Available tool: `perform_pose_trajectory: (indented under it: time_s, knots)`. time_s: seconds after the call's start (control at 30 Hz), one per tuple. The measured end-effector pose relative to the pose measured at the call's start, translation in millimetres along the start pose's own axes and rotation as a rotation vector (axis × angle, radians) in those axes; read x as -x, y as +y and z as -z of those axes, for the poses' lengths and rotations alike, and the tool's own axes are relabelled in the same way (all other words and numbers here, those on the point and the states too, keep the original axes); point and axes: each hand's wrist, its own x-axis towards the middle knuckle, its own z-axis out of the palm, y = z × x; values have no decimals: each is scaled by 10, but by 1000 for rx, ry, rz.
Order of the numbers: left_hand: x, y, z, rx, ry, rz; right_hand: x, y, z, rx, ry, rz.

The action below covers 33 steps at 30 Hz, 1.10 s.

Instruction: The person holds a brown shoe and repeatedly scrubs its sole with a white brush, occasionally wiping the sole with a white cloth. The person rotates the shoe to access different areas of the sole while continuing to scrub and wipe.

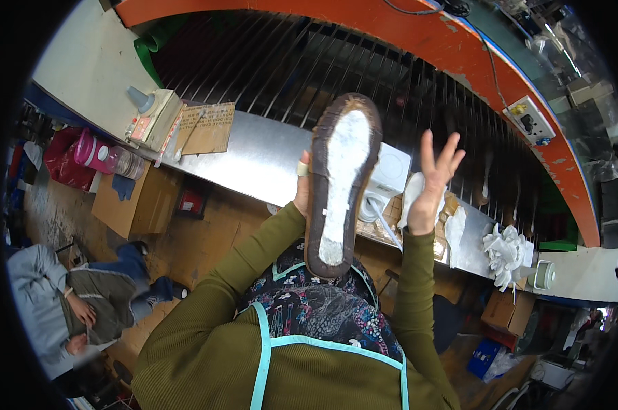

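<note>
My left hand (303, 184) grips the side of a brown shoe (317, 184), its underside turned up toward me. A white filler covers the middle of that underside, inside a rim of folded brown upper. A pale band wraps one finger of this hand. To the right, my right hand (428, 195) is raised with its fingers spread and nothing in it. Between the shoe and that hand stand a square white container (391, 169) and a small white pot (372, 208) with a pale stick leaning out of it.
A metal ledge (261, 147) runs along the slatted conveyor (275, 68). White gloves (506, 256) lie in a heap at right. At left are a cardboard piece (210, 130) and a cream box (155, 119). Another person (83, 301) sits at lower left.
</note>
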Motion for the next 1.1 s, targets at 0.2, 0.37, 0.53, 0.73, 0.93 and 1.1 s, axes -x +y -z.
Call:
perform_pose_trajectory:
  time_s: [0.2,0.37,0.53,0.73,0.93,1.1]
  knots:
    - [180,159,637,57,160,63,1183,646,-231,401,-322,-506]
    - [78,183,1088,399,118,89,1651,960,-411,700,-264,-369]
    - [-44,156,1173,660,64,97,1620,1049,-365,729,-267,-444]
    - [-149,195,965,595,-42,121,1512,983,-190,687,-254,-320]
    - [-229,256,772,528,-122,141,1412,943,-203,668,-184,-267]
    - [-268,327,589,451,-184,145,1500,1013,-179,620,-221,-347]
